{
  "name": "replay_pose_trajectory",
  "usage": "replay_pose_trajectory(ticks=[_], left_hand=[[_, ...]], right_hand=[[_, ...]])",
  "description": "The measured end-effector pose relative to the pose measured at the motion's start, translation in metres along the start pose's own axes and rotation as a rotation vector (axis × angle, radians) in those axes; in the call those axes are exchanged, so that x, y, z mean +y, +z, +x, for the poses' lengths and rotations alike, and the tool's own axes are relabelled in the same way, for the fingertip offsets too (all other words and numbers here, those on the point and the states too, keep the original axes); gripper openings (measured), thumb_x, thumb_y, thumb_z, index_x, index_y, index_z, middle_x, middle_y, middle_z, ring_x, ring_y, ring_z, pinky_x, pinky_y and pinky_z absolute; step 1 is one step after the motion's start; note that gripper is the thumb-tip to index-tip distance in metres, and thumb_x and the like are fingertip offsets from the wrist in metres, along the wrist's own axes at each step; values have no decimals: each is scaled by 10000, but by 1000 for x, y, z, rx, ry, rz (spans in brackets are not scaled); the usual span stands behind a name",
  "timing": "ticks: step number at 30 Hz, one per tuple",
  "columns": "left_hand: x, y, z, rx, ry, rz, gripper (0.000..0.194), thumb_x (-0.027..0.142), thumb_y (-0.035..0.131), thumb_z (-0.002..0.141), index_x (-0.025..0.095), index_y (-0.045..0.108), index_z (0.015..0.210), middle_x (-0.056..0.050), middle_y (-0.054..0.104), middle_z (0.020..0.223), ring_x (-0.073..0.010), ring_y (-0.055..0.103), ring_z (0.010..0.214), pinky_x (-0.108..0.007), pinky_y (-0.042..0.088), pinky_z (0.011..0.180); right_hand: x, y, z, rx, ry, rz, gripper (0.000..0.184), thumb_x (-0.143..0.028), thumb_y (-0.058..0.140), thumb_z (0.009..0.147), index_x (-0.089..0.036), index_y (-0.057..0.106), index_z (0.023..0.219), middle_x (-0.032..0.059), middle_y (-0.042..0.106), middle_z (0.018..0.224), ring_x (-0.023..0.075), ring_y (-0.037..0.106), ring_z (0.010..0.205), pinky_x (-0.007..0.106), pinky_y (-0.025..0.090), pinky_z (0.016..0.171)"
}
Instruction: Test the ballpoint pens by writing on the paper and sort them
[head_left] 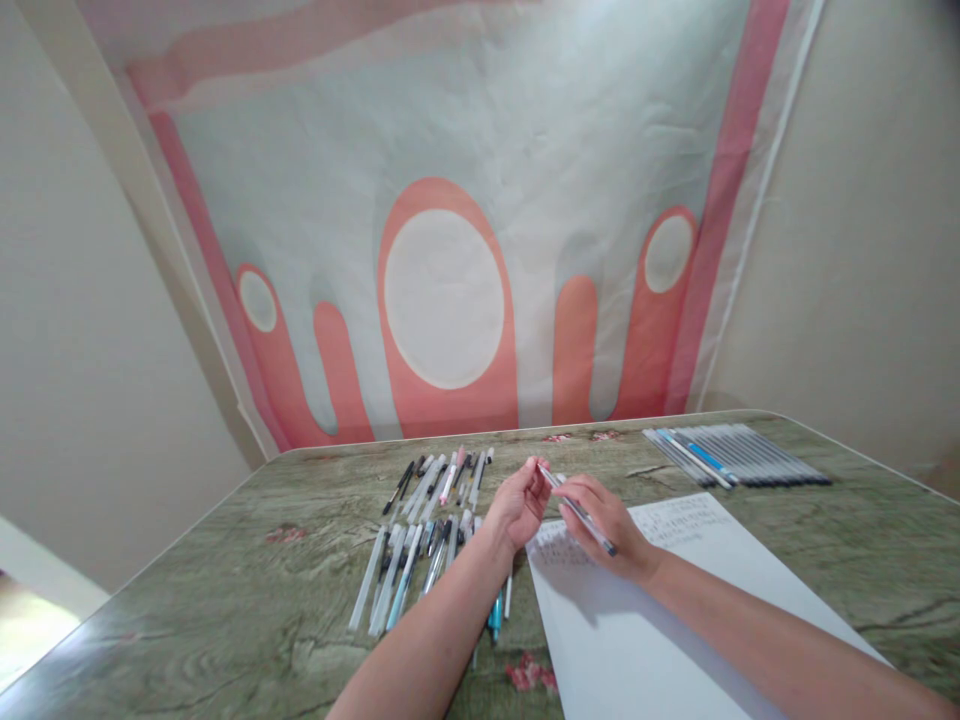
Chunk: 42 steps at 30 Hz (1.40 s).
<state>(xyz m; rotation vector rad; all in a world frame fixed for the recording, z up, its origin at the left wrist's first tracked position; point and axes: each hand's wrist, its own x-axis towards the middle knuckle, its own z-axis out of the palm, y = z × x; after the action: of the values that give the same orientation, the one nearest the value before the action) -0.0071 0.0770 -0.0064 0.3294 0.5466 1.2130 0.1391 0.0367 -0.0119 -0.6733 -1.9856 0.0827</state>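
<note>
My right hand (616, 528) grips a slim, clear-barrelled pen (596, 534) with a dark end, held slanting above the paper. The pen's far end reaches the fingertips of my left hand (519, 503), whose fingers are curled and pinched around it. What exactly lies between those left fingertips is too small to make out. Below both hands lies a white sheet of paper (660, 620) with handwritten lines near its top. Part of the writing is covered by my right hand and its shadow.
Left of the paper, several pens (409, 575) lie in a near group, partly behind my left forearm. Another group of pens (447, 482) lies farther back. A neat row of clear pens (765, 455) lies at the far right on the wood-patterned table (225, 580). A printed sheet (480, 120) hangs behind.
</note>
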Motion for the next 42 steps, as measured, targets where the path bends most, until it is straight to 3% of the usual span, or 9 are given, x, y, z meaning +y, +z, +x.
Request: replay_pose_trajectory(ticks=[42], left_hand=[[1, 5, -4, -79, 13, 94, 79, 125, 543, 803, 91, 608, 832, -53, 664, 768, -74, 622, 638, -149, 499, 626]], right_hand=[[2, -1, -3, -14, -9, -26, 293, -139, 457, 803, -205, 495, 1086, 87, 550, 961, 206, 536, 921, 380, 468, 806]])
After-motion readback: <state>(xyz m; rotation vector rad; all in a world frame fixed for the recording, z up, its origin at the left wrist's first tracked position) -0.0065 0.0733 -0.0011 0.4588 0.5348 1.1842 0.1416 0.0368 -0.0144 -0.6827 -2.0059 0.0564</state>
